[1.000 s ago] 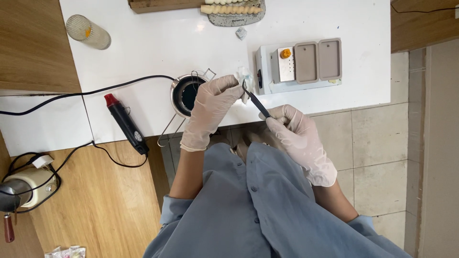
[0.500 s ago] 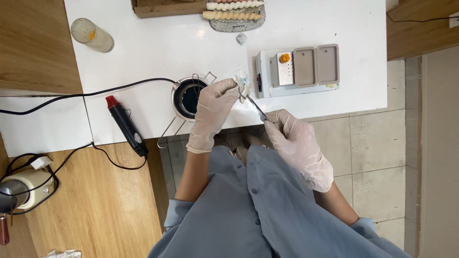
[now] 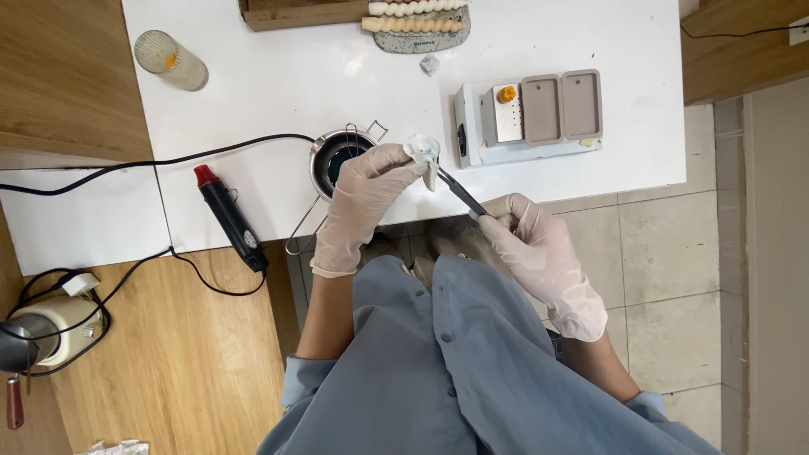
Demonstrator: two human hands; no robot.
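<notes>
Both hands wear pale disposable gloves. My left hand (image 3: 366, 198) pinches a crumpled white tissue (image 3: 424, 153) over the front edge of the white table (image 3: 278, 101). My right hand (image 3: 539, 253) holds a thin dark metal tool (image 3: 460, 189) whose tip is wrapped in the tissue. Just left of the tissue sits a small round metal pot (image 3: 335, 157) with a wire handle and dark contents.
A black heat gun (image 3: 230, 217) with a red nozzle lies on the table's left front, its cord trailing left. A grey box-shaped device (image 3: 529, 114) sits at right. Farther back are a ribbed glass (image 3: 170, 60) and rows of tooth models (image 3: 413, 17). A pale appliance (image 3: 46, 333) stands at lower left.
My hands stay together at the table's edge, still working the tissue along the tool tip. The view has shifted slightly.
</notes>
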